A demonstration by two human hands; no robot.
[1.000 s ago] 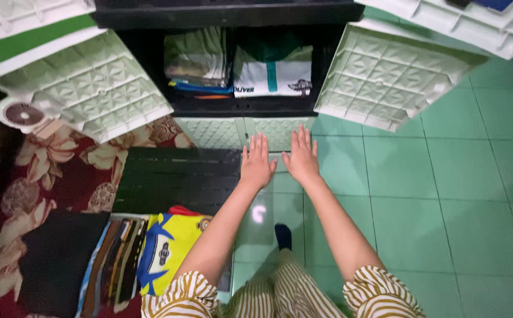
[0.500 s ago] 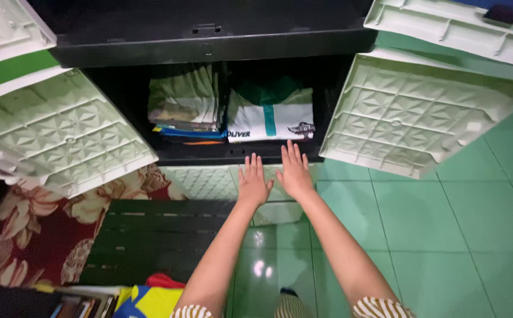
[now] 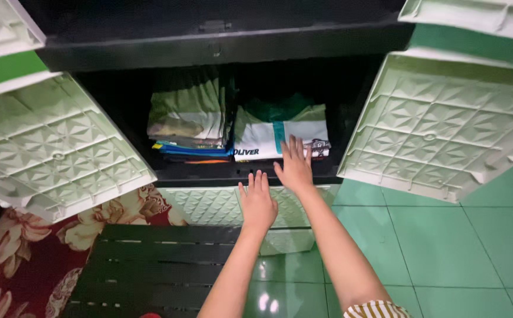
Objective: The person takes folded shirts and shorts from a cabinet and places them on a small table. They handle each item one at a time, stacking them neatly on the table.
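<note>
The right hand (image 3: 295,166), fingers spread, is reaching the white-and-green folded shirt (image 3: 268,132) in the cabinet (image 3: 221,44); the left hand (image 3: 257,203), also spread, is hovering below. Gripping the shirt's front edge is required next.

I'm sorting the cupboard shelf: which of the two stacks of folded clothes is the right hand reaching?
The right-hand stack, topped by a white and green garment. The right hand overlaps its front edge; the left-hand stack, with blue layers beneath, stands apart from both hands.

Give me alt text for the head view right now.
Two bare hands reach into an open cabinet: the right hand is at the front of a folded white and green shirt, the left hand is lower, flat and empty, at the shelf edge. A second clothes stack sits to the left, between two open pale green doors.
</note>
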